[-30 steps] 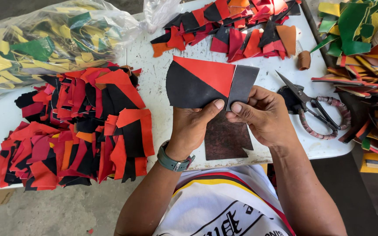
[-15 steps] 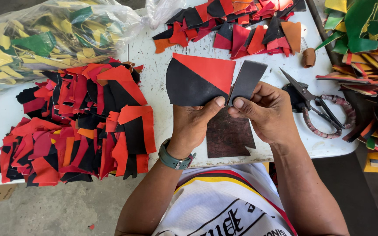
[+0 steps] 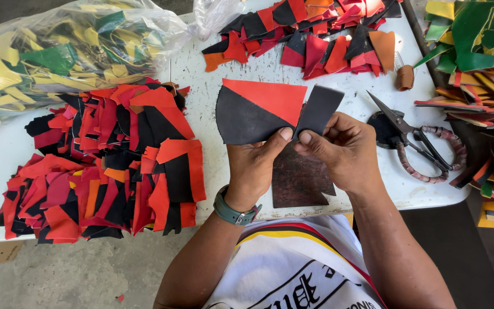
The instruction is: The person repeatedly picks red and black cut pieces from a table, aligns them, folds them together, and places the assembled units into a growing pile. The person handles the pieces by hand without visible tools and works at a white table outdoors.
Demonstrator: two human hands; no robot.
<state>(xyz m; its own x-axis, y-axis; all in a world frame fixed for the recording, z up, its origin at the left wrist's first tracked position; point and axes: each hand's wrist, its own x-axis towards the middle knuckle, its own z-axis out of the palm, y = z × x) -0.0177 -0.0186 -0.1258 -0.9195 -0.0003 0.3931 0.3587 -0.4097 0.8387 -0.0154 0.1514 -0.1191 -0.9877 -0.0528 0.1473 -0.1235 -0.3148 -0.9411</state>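
A matt, leather-like red-and-black curved panel (image 3: 255, 111) and a dull dark grey strip (image 3: 319, 109) with a faintly napped face were pinched between the left hand (image 3: 257, 166) and right hand (image 3: 343, 150). Beneath lay a mottled, dark brown template piece (image 3: 299, 183), rough-looking. The white plastic table (image 3: 201, 86) appeared scuffed and stained. Dark metal scissors (image 3: 413, 140) had handles wrapped in cord. A clear, glossy, crinkled plastic bag (image 3: 70, 51) held yellow and green offcuts.
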